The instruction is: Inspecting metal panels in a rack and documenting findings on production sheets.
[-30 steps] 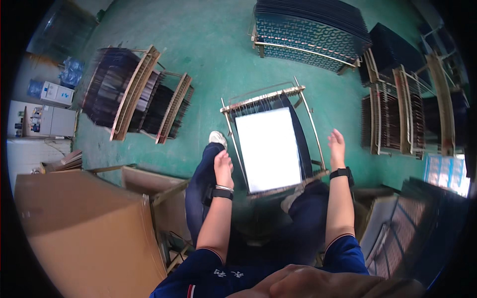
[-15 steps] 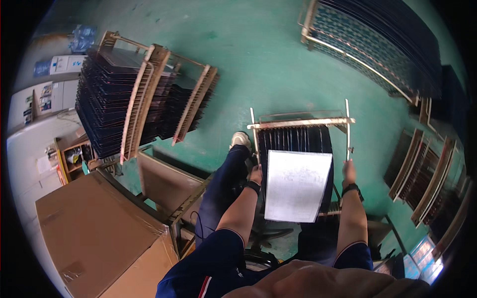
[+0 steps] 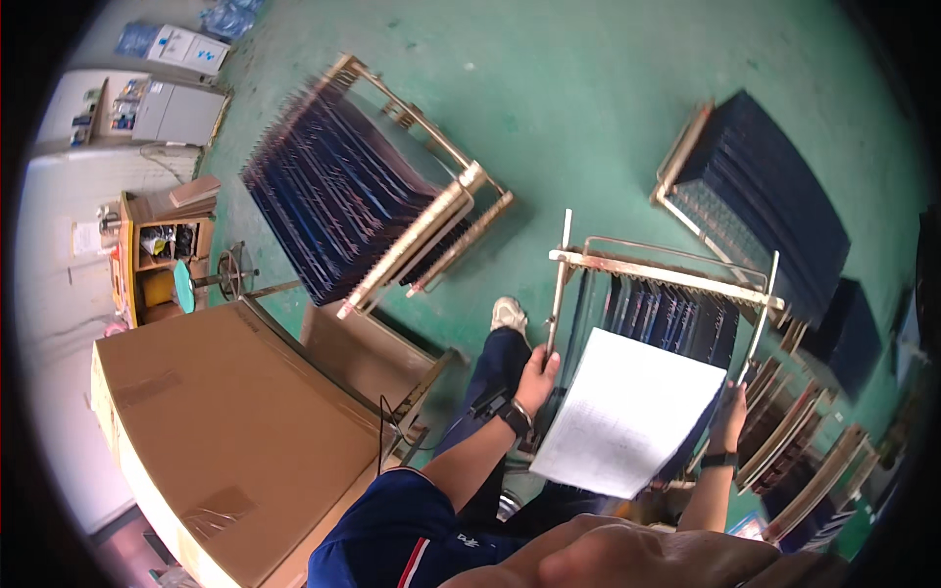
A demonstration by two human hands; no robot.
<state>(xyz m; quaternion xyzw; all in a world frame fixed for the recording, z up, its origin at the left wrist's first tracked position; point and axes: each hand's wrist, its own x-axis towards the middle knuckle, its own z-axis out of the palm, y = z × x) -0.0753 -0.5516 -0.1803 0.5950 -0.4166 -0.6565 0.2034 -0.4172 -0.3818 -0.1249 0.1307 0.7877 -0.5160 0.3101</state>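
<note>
In front of me stands a metal rack (image 3: 676, 272) filled with several dark, thin panels (image 3: 652, 312) set side by side in its slots. A white rectangular sheet (image 3: 632, 412) with faint grey marks lies slanted on top of the panels. My left hand (image 3: 535, 380) is closed round the rack's left upright bar. On the other side, my right hand (image 3: 727, 419) is wrapped round the right upright bar, its fingers partly hidden. Dark bands circle both wrists. The sheet covers the rack's near part.
A second loaded rack (image 3: 412, 245) stands ahead on the left. Large cardboard boxes (image 3: 235, 421) fill the lower left. More racks with dark panels (image 3: 765, 196) stand at the right, some close beside my right hand. A handwheel (image 3: 235, 272) and a wooden shelf (image 3: 162, 245) are farther left.
My view has swung, so the other racks and boxes sit elsewhere in it. The held rack appears farther right and more slanted, with the sheet on it. Both hands keep their hold.
</note>
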